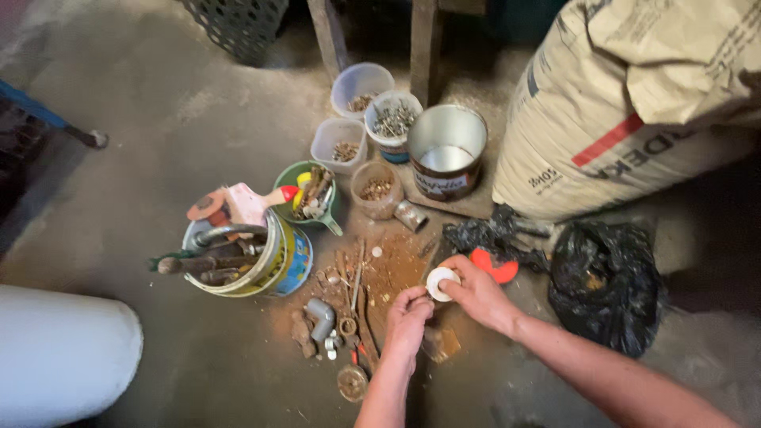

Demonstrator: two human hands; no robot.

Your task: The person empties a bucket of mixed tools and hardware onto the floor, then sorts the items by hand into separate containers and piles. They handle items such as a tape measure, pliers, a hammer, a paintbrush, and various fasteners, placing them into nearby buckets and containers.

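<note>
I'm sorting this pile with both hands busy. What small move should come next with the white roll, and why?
Probably draw the left hand slightly away from the small white roll that the right hand pinches. The left fingertips meet the roll's edge, as if gripping a loose end. Both hands hover above the rusty scrap pile, so nothing blocks it.

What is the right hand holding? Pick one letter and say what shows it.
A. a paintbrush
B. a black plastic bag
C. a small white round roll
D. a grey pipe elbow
C: the right hand grips a small white round roll at its fingertips, with the left hand pinching close beside it, above the rusty debris on the floor.
</note>
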